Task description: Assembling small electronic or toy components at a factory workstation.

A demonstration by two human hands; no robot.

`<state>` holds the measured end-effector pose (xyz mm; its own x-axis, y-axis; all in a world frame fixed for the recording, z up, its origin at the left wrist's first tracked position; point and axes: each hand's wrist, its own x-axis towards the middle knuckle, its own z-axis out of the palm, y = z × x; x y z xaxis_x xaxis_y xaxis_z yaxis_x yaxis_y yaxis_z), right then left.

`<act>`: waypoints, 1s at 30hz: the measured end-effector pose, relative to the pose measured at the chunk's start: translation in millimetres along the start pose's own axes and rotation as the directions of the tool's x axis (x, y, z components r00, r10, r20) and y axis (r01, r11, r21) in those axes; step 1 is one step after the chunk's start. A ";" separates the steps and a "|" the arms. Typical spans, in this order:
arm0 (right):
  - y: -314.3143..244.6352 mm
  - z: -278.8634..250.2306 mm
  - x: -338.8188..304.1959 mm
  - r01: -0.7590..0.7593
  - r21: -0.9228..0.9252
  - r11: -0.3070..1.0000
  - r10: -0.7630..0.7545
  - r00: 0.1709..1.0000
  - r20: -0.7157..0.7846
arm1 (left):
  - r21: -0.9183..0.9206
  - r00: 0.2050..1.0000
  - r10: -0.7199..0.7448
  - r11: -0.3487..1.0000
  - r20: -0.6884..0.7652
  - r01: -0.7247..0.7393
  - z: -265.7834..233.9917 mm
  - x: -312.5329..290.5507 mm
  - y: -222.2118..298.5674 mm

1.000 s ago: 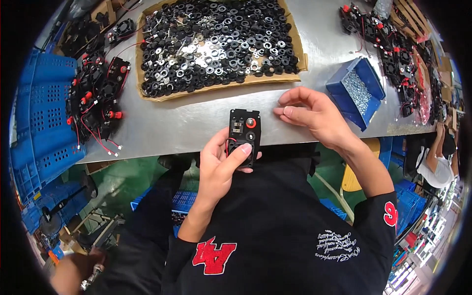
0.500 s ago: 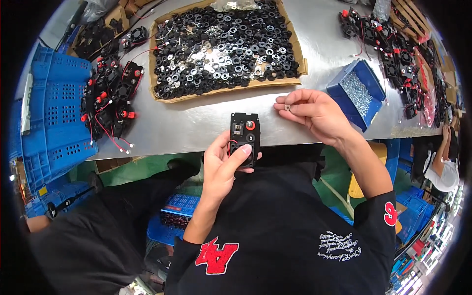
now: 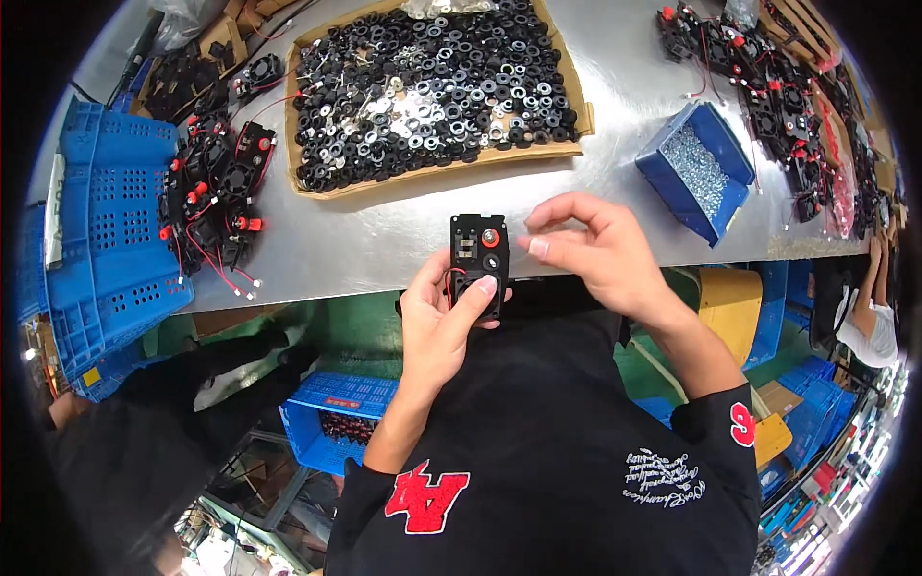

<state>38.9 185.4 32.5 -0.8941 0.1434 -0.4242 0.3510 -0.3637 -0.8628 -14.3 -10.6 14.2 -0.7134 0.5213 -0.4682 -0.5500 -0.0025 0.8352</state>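
My left hand (image 3: 444, 312) grips a flat black plastic module (image 3: 471, 223), with its thumb across the lower part. A red-ringed terminal (image 3: 491, 237) with a metal centre sits near the module's top right, above a black round terminal (image 3: 493, 262). A small metal piece lies in a slot at its left, and a red wire runs by my fingers. Just right of the module, my right hand (image 3: 605, 252) is curled, its thumb and fingertips close together. Whatever may be between those fingertips is hidden.
A shallow cardboard tray (image 3: 588, 123) full of black and silver rings and washers lies ahead. Right of it stands a blue bin (image 3: 663, 182) of small silver fasteners. Wired fan assemblies (image 3: 216, 187) are heaped at left, beside a blue crate (image 3: 115, 240); more lie far right.
My right hand has moved left and slightly nearer, to the module's side. The small metal nut seen in its fingers earlier is no longer visible. My left hand keeps hold of the module.
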 end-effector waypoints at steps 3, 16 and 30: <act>12.7 1.1 -1.9 -0.012 -0.070 0.997 0.011 1.000 -0.026 | 0.009 1.000 0.030 1.000 -0.008 -0.030 1.3 -0.3 -1.8; 27.0 -12.4 -18.0 -0.133 0.165 0.977 0.138 0.990 -0.021 | -0.159 0.988 -0.098 0.980 0.118 0.116 -7.4 3.7 5.2; 23.0 12.0 -15.6 0.115 0.038 0.993 -0.113 0.993 -0.034 | 0.044 0.995 0.095 0.995 -0.013 -0.094 8.7 3.1 -1.2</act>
<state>57.5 163.8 22.6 -0.9181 0.2152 -0.3328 0.2353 -0.3798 -0.8946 -12.1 -1.6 14.2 -0.7682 0.5073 -0.3905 -0.4604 -0.0139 0.8876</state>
